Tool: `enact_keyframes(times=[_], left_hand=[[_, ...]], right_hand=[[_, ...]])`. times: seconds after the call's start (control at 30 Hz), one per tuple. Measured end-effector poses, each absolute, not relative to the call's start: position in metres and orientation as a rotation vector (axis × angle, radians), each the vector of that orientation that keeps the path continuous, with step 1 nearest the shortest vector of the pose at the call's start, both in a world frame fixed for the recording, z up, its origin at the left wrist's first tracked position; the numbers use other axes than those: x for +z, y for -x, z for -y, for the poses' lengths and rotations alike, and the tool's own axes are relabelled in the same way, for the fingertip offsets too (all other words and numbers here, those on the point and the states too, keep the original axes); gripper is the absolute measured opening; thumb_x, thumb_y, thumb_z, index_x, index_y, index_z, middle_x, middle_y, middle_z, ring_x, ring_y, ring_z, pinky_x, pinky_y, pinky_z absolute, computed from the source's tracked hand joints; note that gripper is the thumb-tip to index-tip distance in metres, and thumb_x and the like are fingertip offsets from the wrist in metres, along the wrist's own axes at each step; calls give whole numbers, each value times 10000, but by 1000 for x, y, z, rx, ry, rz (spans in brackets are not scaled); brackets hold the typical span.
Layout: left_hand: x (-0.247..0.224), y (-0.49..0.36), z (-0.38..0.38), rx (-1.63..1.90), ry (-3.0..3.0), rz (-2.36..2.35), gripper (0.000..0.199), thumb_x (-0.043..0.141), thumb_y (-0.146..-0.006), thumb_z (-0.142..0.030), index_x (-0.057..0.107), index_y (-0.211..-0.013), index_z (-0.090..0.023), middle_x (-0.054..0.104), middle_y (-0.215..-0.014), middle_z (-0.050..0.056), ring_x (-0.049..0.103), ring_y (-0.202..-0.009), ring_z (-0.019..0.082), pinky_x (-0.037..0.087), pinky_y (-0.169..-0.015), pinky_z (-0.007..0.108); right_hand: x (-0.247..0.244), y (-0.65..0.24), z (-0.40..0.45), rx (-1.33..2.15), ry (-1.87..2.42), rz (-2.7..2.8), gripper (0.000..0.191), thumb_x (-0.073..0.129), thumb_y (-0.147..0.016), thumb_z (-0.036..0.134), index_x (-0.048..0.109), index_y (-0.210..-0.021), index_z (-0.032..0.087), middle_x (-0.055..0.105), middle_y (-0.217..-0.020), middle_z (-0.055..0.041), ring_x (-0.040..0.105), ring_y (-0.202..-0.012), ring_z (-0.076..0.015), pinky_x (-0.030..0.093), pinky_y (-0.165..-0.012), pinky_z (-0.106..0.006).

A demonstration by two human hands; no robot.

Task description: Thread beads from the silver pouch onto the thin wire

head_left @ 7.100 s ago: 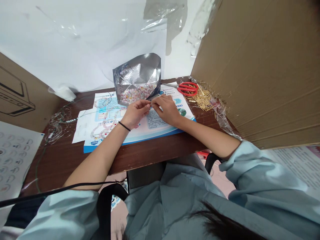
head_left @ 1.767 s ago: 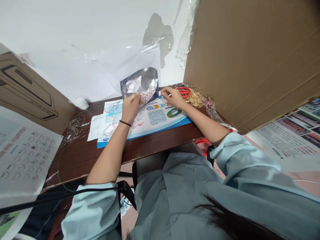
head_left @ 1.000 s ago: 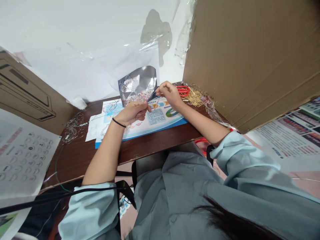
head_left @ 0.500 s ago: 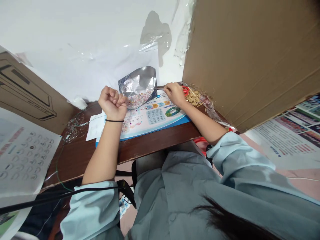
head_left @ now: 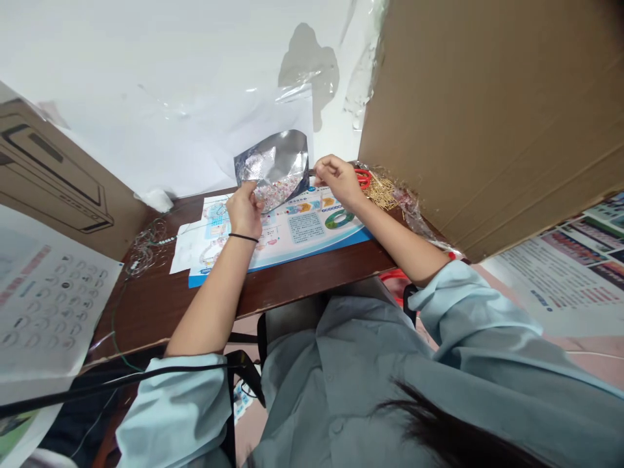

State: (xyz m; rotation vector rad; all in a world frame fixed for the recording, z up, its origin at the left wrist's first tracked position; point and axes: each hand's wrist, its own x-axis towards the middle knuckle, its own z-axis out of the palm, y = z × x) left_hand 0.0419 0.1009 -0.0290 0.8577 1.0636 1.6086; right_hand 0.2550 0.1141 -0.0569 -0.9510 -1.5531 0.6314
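From your head camera, your two hands are apart over the far edge of the desk. Your left hand [head_left: 245, 209] is raised with its fingers against the lower edge of a silver foil pouch [head_left: 273, 159]; I cannot tell whether they grip it. Your right hand [head_left: 336, 180] is just to the right of the pouch, fingertips pinched together, and I cannot tell whether they hold anything thin. The pouch stands upright and open on a printed leaflet [head_left: 302, 244], with multicoloured beads [head_left: 277, 194] heaped inside it.

Just past your right hand lie red-handled scissors [head_left: 361, 177] and a loose pile of brass pins [head_left: 380, 192], both on the dark wooden desk [head_left: 312, 279]. A tangle of thin wire [head_left: 145, 250] sits left of the leaflet. A black band [head_left: 242, 238] circles your left wrist, and pale blue sleeves [head_left: 170, 409] cover your upper arms. A cardboard panel [head_left: 487, 110] rises on the right, a cardboard box [head_left: 53, 175] stands on the left, and a printed chart [head_left: 49, 299] hangs below it.
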Motion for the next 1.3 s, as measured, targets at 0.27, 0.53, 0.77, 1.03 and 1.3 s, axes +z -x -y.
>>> enact_keyframes(times=[0.27, 0.53, 0.77, 1.03, 1.3], left_hand=[[-15, -40, -87, 1533, -936, -896, 395, 629, -849, -281, 356, -574, -206, 449, -547, -47, 390, -503, 51, 505, -587, 166], [-35, -59, -79, 1061, -1158, -1089, 395, 597, -933, -445, 501, -665, -172, 538, -601, -15, 257, -429, 27, 170, -366, 171], [-44, -61, -73, 763, -1586, -1207, 325, 537, -949, -397, 633, -753, -156, 434, -573, -36, 291, -452, 54, 194, -444, 219], [-43, -50, -84, 1054, -1894, -1306, 259, 564, -818, -202, 589, -563, -162, 455, -531, -26, 375, -547, 89, 254, -511, 232], [-18, -46, -75, 1222, -1194, -918, 335, 551, -843, -143, 391, -552, -189, 273, -475, -73, 194, -416, 46, 137, -397, 185]], right_hand=[[-58, -248, -103, 490, 1033, 1714, 203, 567, -942, 402, 670, -887, 235, 654, -882, -26, 576, -832, -170, 476, -723, -313], [-66, -236, -100, 163, 955, 2011, 175, 554, -929, 223, 728, -919, 223, 687, -844, -28, 554, -809, -174, 446, -812, -333], [-74, -235, -103, 126, 922, 2086, 213, 552, -925, 195, 762, -924, 229, 679, -816, -29, 557, -797, -170, 430, -772, -319], [-73, -234, -101, 212, 903, 2030, 194, 562, -921, 241, 751, -943, 200, 698, -839, -28, 532, -723, -142, 414, -716, -292], [-76, -240, -109, 254, 1067, 1966, 167, 533, -903, 196, 666, -803, 201, 669, -824, -25, 537, -767, -162, 398, -750, -300]])
